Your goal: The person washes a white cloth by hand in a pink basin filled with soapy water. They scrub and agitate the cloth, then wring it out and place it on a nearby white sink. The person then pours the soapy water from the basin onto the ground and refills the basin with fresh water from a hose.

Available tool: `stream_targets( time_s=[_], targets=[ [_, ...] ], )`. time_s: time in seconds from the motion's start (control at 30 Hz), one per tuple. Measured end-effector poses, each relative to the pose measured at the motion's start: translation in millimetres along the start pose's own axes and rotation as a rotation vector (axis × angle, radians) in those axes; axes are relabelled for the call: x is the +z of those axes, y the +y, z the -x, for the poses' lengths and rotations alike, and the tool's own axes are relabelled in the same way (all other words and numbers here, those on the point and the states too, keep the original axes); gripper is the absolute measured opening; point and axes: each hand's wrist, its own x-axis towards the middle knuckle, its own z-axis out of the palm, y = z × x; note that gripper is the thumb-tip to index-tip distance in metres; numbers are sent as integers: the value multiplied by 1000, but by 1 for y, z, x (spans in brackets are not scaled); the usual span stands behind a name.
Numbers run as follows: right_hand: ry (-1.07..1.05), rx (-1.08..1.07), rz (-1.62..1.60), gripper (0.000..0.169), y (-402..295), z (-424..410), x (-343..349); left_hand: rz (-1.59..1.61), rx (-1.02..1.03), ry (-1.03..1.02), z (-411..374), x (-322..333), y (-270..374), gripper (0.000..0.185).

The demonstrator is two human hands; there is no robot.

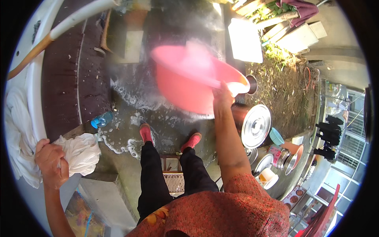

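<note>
My right hand [224, 94] grips the rim of a large pink plastic basin [183, 86], held out tilted over the wet ground. Inside and over the basin is a blurred whitish patch, too smeared to tell whether it is foam, water or steam. Foamy water [133, 96] spreads on the concrete below it. At the far left, my left hand [53, 164] is closed on a bunched white cloth [81, 154] at the edge of a white sink or tub [37, 118]. More white cloth [19, 133] lies in that tub, left of the hand.
A blue plastic bottle [102, 119] lies on the wet ground near my pink shoes [145, 133]. Right of my arm are a pot with a shiny metal lid [256, 126], a teal bowl [276, 136] and other vessels. A low stool [173, 177] stands behind my feet; a grey block [103, 198] stands lower left.
</note>
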Motion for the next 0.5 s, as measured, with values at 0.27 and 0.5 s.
stream_targets(
  time_s=[0.27, 0.5],
  targets=[
    [-99, -188, 247, 26, -35, 22, 90, 4, 11, -15, 6, -2, -5, 9],
    [-173, -355, 547, 32, 13, 16, 129, 3, 29, 13, 6, -4, -7, 11]
  ],
)
